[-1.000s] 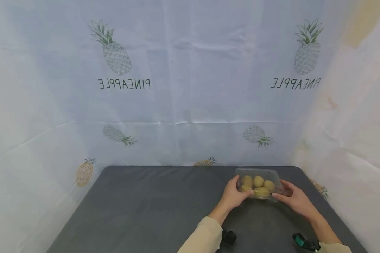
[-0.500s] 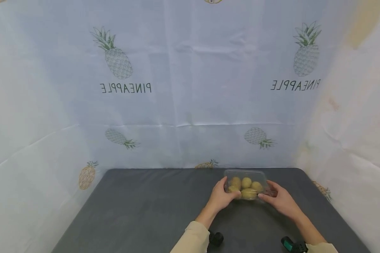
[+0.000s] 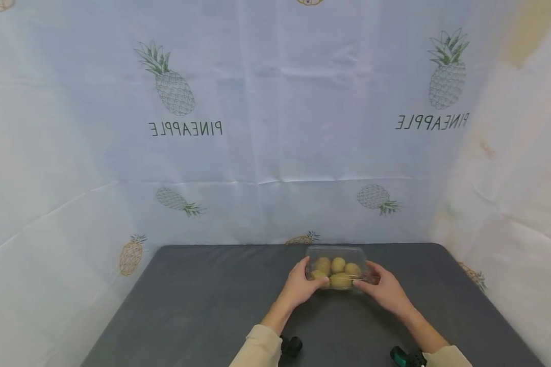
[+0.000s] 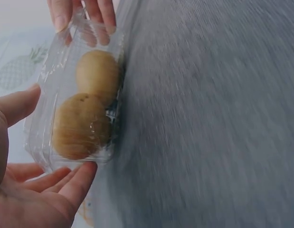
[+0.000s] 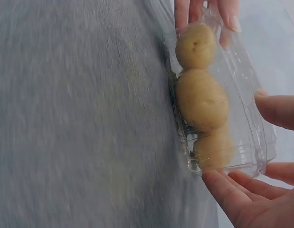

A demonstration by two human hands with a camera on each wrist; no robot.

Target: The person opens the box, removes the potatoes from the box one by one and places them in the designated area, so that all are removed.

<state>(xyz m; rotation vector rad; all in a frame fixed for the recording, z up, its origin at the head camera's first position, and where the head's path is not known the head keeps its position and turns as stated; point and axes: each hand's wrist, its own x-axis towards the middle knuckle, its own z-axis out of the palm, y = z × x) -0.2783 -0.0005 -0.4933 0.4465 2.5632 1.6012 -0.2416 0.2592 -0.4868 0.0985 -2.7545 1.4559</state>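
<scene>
A clear plastic box (image 3: 335, 251) with several potatoes (image 3: 338, 265) inside is between the two hands, near the back of the table. My left hand (image 3: 297, 286) grips its left end, thumb on the near upper side and fingers round the end. At the opposite end my right hand (image 3: 387, 290) holds it the same way. In the left wrist view two potatoes (image 4: 80, 126) show through the box wall (image 4: 66, 61). From the right wrist, potatoes (image 5: 201, 99) sit in a row along the near side. Whether the box touches the table, I cannot tell.
The dark grey table (image 3: 211, 306) extends to both sides and in front of the box. White cloth (image 3: 275, 127) printed with pineapples hangs behind it and along both sides. A black wrist device (image 3: 291, 346) hangs under the left forearm; another (image 3: 406, 357) is at the right wrist.
Both hands have moved the potato box leftward across the table, from the right side towards the middle. Their grip looks the same throughout. The head view has shifted slightly.
</scene>
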